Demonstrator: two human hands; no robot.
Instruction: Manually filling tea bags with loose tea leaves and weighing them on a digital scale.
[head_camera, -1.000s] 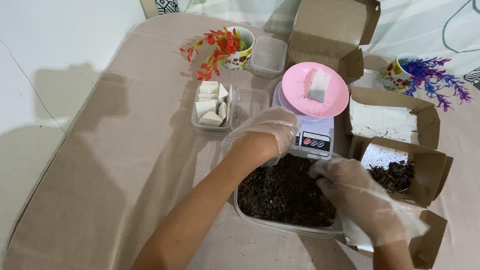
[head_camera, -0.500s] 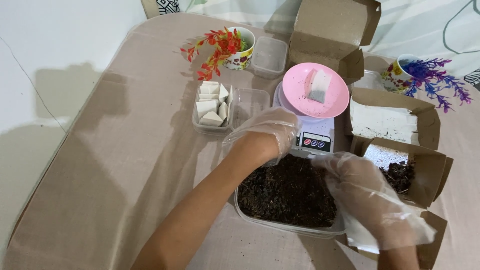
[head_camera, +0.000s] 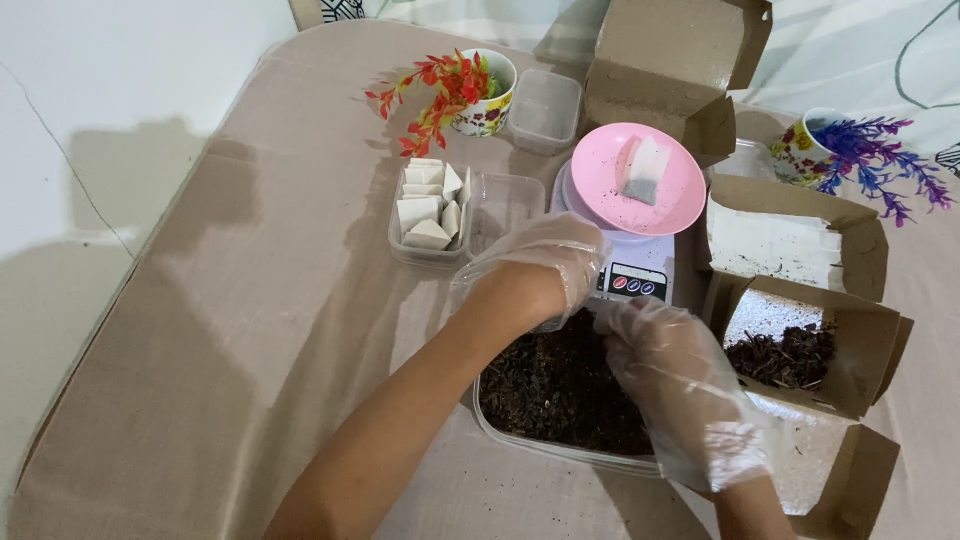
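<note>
Head view: both gloved hands are meeting over the tub (head_camera: 520, 425) of dark leaves (head_camera: 555, 385), left hand (head_camera: 545, 265) curled, right hand (head_camera: 665, 365) seemingly pinching some.

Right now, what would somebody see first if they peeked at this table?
Probably the two gloved hands, left hand and right hand, over the clear tub of dark crumbly stuff near the front edge. Just behind sits a bright pink dish holding a small white pouch, and red flowers stand farther back.

A mug of red flowers (head_camera: 470, 85) stands beside an empty plastic tub (head_camera: 544, 110).
</note>
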